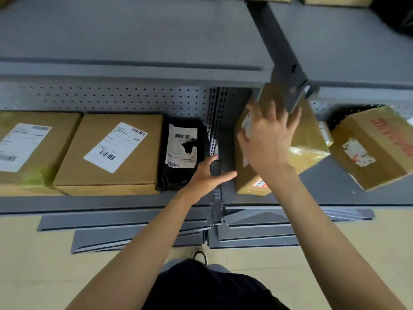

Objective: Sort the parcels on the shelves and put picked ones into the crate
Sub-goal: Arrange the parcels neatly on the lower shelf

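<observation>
Right hand (268,139) is pressing spread fingers (290,121) onto the taped box (308,139). Left hand (207,175) is hovering open, holding nothing. Support the box's underside before lifting.

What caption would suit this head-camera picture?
Right hand flat on a taped box on the shelf; left hand open beside it.

Both forearms bare, stretched forward and up. Left hand (206,175) open, palm turned inward, thumb raised, fingers loosely extended and apart. Right hand (268,139) higher, back toward the camera, fingers spread wide and slightly blurred, seemingly pressed flat.
</observation>
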Demonstrator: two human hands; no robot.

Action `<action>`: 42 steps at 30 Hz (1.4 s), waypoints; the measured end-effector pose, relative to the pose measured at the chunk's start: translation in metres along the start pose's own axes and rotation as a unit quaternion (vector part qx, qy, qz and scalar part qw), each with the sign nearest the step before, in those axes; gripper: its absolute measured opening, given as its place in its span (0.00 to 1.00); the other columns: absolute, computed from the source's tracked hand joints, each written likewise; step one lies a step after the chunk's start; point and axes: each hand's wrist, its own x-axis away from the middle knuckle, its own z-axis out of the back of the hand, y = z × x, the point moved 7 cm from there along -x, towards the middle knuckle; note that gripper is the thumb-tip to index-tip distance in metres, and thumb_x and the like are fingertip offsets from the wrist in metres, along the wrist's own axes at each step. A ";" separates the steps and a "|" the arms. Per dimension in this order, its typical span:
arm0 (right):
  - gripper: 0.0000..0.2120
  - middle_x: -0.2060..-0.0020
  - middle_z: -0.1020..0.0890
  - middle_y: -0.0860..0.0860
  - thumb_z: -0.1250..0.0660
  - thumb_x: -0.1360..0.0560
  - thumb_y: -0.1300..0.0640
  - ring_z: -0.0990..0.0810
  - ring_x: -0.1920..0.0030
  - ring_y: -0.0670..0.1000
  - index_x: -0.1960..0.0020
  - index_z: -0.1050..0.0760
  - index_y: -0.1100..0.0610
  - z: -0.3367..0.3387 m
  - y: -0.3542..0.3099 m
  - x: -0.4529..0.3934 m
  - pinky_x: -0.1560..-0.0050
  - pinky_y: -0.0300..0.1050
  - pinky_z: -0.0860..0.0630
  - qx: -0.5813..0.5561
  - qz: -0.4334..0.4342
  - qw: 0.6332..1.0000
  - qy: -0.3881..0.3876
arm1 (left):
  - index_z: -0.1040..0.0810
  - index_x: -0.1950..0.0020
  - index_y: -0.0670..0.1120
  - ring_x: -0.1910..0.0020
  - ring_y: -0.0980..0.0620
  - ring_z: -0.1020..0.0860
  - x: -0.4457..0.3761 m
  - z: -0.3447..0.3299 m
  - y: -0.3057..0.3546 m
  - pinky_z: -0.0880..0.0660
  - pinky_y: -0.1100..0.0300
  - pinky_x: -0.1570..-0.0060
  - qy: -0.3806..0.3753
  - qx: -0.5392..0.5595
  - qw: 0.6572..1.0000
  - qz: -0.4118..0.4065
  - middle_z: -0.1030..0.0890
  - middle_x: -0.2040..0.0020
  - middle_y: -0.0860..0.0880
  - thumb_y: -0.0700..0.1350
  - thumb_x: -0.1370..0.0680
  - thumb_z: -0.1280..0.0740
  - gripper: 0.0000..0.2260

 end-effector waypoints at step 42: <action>0.22 0.41 0.23 0.44 0.36 0.23 0.53 0.24 0.41 0.47 0.30 0.34 0.49 -0.124 0.148 0.142 0.40 0.50 0.30 -0.627 -0.324 0.682 -0.192 | 0.34 0.32 0.51 0.53 0.65 0.26 0.048 0.022 -0.023 0.29 0.68 0.57 0.086 0.051 0.995 -0.007 0.24 0.48 0.59 0.52 0.33 0.25 0.33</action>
